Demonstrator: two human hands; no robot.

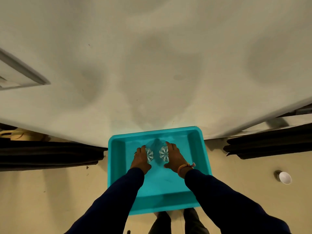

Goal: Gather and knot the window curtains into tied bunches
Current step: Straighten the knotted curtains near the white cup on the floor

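Our fingers (141, 150) on the left hand (141, 159) curl round a small clear glass (150, 155), and the fingers on our right hand (174, 157) curl round a second clear glass (163, 154). Both glasses sit in the middle of the picture, just beside each other, inside a bright blue tray (199, 166). We cannot tell if the glasses rest on the tray or are lifted a little. The tray lies on the floor (50, 191), with its far edge right at the bottom of a pale wall (152, 56).

The curtains are not in our hands. We see dark folded cloth low at the left side of the picture, the left curtain (50, 156), and more dark cloth at the right side, the right curtain (263, 146). Both are well apart from the tray. A small white cup (285, 177) lies on the floor at the lower right.

We think the curtains are soft and floppy, and maybe a bit heavy because the cloth looks thick. They will not break, but the folds can slip out of a loose grip. We think the best place to hold one is round the middle of the hanging cloth, bunching all the folds together with both hands before making the knot. The glasses look breakable, so we should put them down gently first.
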